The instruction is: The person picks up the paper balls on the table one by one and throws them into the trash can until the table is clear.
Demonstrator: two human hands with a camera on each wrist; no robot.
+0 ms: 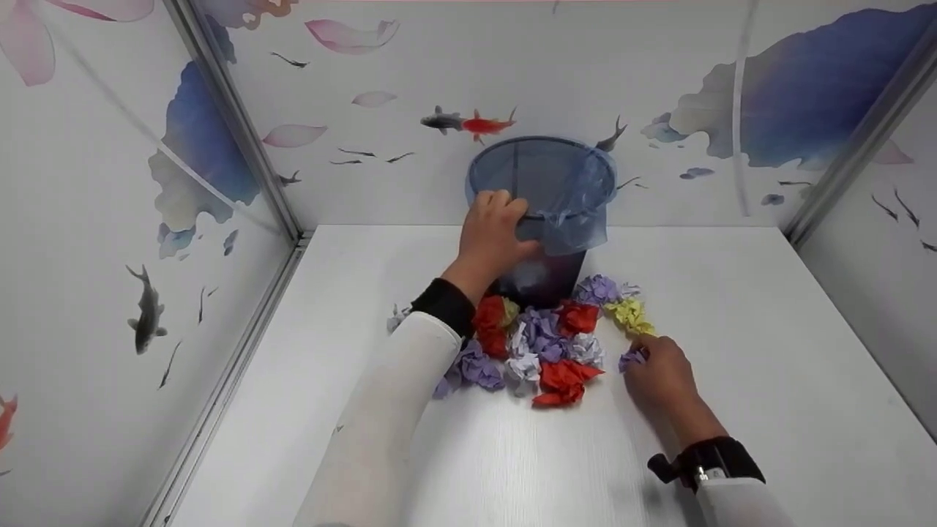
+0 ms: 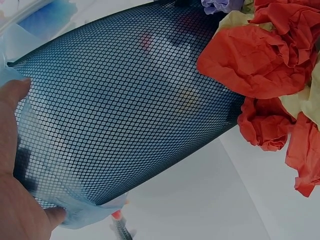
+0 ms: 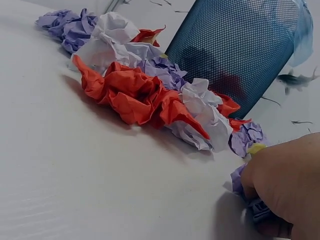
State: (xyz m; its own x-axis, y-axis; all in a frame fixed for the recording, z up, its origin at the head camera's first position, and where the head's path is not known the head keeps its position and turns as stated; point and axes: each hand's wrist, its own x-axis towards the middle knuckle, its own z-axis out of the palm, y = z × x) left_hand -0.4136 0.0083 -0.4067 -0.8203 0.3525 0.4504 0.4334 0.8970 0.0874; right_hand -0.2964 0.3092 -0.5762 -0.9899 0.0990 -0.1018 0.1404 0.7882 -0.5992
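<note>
A black mesh wastebasket (image 1: 545,274) lined with a thin blue plastic bag (image 1: 578,227) stands against the back wall. My left hand (image 1: 494,233) grips its near left rim, fingers over the edge and thumb on the outside; in the left wrist view, thumb and fingers spread along the bagged rim. To the right, my right hand (image 1: 662,373) pinches a crumpled purple paper ball (image 1: 631,359) low over the table. Part of that ball is hidden by the fingers. Just beyond the right hand lies a yellow paper ball (image 1: 629,315).
Several crumpled papers crowd the basket's base, among them a red paper ball (image 1: 567,382), a white paper ball (image 1: 523,366) and a purple paper ball (image 1: 479,366). The white table (image 1: 512,468) is enclosed by printed panels, with a metal frame post (image 1: 241,124) at the left corner.
</note>
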